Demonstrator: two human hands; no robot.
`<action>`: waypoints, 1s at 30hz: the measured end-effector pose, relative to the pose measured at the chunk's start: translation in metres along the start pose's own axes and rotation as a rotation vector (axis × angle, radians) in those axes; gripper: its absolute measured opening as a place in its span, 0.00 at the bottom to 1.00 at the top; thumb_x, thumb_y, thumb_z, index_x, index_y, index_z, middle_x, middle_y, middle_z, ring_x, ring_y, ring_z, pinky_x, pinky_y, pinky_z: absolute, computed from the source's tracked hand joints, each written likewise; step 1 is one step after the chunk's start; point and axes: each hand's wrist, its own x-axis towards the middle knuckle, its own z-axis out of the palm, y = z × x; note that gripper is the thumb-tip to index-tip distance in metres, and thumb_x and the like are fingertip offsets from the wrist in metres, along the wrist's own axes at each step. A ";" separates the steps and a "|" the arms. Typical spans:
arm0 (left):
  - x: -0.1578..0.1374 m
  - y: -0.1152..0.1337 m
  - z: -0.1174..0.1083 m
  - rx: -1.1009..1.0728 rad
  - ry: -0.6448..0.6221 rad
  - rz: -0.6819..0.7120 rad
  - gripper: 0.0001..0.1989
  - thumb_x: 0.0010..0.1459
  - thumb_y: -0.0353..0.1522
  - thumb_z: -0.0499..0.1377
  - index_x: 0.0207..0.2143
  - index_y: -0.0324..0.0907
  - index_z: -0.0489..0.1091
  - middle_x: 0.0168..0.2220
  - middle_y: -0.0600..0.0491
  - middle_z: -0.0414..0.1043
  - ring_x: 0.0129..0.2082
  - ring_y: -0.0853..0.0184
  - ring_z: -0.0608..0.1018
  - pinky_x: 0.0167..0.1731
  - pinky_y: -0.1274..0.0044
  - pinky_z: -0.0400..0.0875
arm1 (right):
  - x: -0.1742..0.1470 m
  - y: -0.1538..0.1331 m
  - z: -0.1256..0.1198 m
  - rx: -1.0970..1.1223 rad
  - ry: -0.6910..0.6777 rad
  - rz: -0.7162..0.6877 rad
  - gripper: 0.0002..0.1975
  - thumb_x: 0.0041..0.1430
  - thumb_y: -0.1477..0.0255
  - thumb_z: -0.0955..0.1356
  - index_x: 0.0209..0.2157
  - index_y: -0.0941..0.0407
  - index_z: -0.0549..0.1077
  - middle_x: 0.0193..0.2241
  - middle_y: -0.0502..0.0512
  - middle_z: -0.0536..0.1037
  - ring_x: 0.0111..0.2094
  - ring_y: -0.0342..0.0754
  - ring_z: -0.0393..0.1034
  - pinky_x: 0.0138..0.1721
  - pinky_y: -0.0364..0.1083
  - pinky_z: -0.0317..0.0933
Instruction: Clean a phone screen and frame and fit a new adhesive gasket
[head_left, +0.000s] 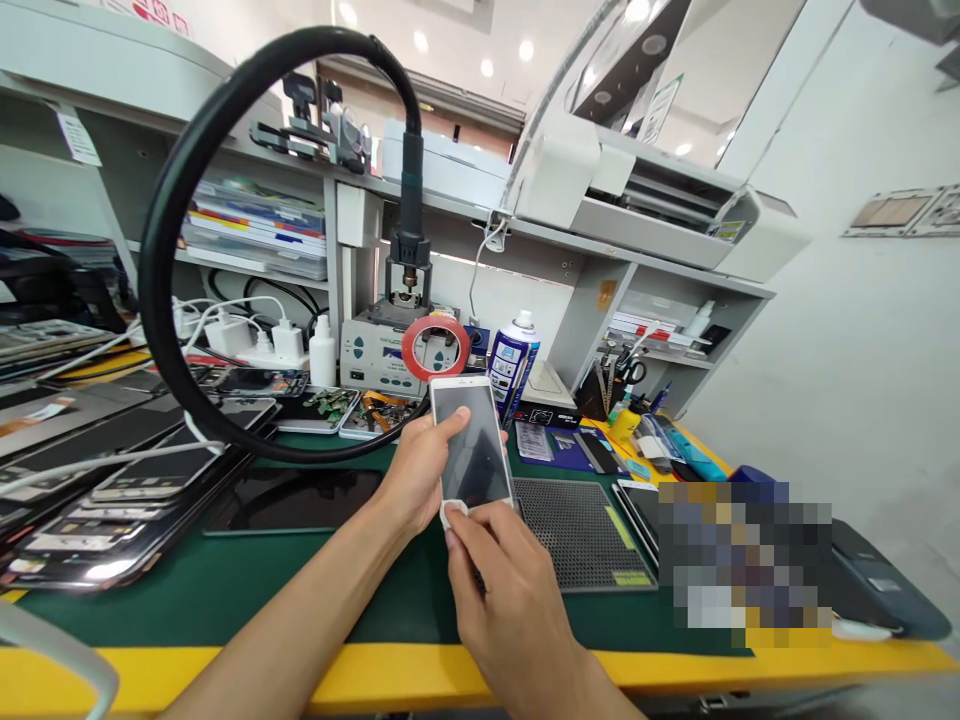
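Observation:
A white-framed smartphone (474,465) with a dark screen stands tilted up in front of me, above the green mat. My left hand (415,468) is closed round its left side, thumb lying on the glass and fingertips showing at the right edge. At the phone's lower left corner, my right hand (517,575) pinches a small white piece (453,513) between thumb and forefinger. That piece touches the bottom of the phone; whether it is a cloth or a plastic pick I cannot tell. The right hand's other fingers curl under the phone's lower edge.
A perforated plate (574,530) lies right of the phone. Stacked phone parts (150,490) and a dark screen panel (296,500) lie left. Behind stand a grey control box (367,355), red tape roll (436,348) and blue spray can (513,365). A thick black hose (154,240) loops overhead.

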 end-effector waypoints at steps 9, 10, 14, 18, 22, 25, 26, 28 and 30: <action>-0.002 0.000 -0.003 0.012 -0.064 0.041 0.13 0.61 0.32 0.62 0.47 0.35 0.76 0.36 0.40 0.82 0.32 0.55 0.84 0.34 0.65 0.82 | -0.010 0.028 -0.020 -0.010 0.069 0.131 0.15 0.70 0.78 0.61 0.54 0.58 0.73 0.35 0.59 0.73 0.34 0.49 0.70 0.31 0.46 0.66; -0.003 0.000 -0.002 0.016 -0.067 0.040 0.13 0.62 0.32 0.61 0.47 0.35 0.76 0.36 0.41 0.82 0.32 0.55 0.84 0.34 0.66 0.81 | -0.011 0.030 -0.022 -0.012 0.079 0.145 0.15 0.70 0.78 0.61 0.54 0.58 0.73 0.35 0.58 0.72 0.33 0.48 0.70 0.30 0.46 0.65; -0.005 0.001 0.000 0.043 -0.090 0.023 0.12 0.62 0.31 0.61 0.46 0.34 0.76 0.36 0.40 0.82 0.32 0.55 0.84 0.33 0.67 0.81 | -0.010 0.030 -0.024 -0.057 0.073 0.107 0.15 0.70 0.79 0.61 0.53 0.59 0.73 0.35 0.58 0.72 0.34 0.48 0.70 0.32 0.46 0.66; -0.006 -0.001 0.001 0.067 -0.118 0.001 0.12 0.63 0.32 0.60 0.44 0.32 0.77 0.35 0.39 0.82 0.32 0.55 0.84 0.32 0.68 0.81 | -0.001 0.029 -0.027 -0.145 0.023 -0.002 0.14 0.69 0.80 0.62 0.52 0.61 0.74 0.35 0.60 0.73 0.35 0.50 0.69 0.35 0.48 0.67; -0.006 -0.004 -0.002 0.080 -0.154 -0.020 0.12 0.60 0.32 0.63 0.43 0.34 0.78 0.34 0.41 0.82 0.33 0.56 0.84 0.33 0.68 0.80 | 0.017 0.042 -0.038 -0.146 0.024 0.015 0.14 0.69 0.79 0.62 0.50 0.61 0.75 0.34 0.59 0.73 0.36 0.50 0.69 0.36 0.48 0.67; -0.005 -0.005 -0.003 0.088 -0.159 -0.021 0.12 0.58 0.33 0.65 0.43 0.34 0.78 0.33 0.42 0.82 0.31 0.57 0.83 0.33 0.69 0.80 | 0.026 0.049 -0.044 -0.144 0.028 0.024 0.14 0.69 0.79 0.62 0.51 0.61 0.75 0.35 0.59 0.73 0.36 0.50 0.69 0.37 0.48 0.67; -0.004 -0.005 -0.003 0.091 -0.160 -0.023 0.12 0.58 0.33 0.65 0.43 0.34 0.78 0.33 0.42 0.82 0.30 0.57 0.83 0.33 0.69 0.80 | 0.027 0.049 -0.045 -0.143 0.021 0.014 0.13 0.69 0.80 0.62 0.50 0.61 0.75 0.35 0.59 0.73 0.36 0.50 0.69 0.37 0.48 0.67; -0.004 -0.005 -0.003 0.094 -0.168 -0.029 0.12 0.58 0.34 0.65 0.42 0.34 0.78 0.33 0.42 0.82 0.31 0.57 0.83 0.33 0.69 0.79 | 0.023 0.044 -0.044 -0.139 -0.012 -0.024 0.13 0.69 0.80 0.63 0.50 0.61 0.76 0.35 0.60 0.74 0.37 0.51 0.70 0.38 0.48 0.67; -0.004 -0.005 -0.002 0.099 -0.175 -0.037 0.12 0.58 0.34 0.65 0.41 0.34 0.78 0.32 0.42 0.82 0.31 0.57 0.83 0.33 0.69 0.79 | 0.017 0.037 -0.041 -0.148 -0.055 -0.066 0.13 0.69 0.80 0.63 0.50 0.61 0.76 0.36 0.60 0.74 0.37 0.51 0.70 0.37 0.48 0.67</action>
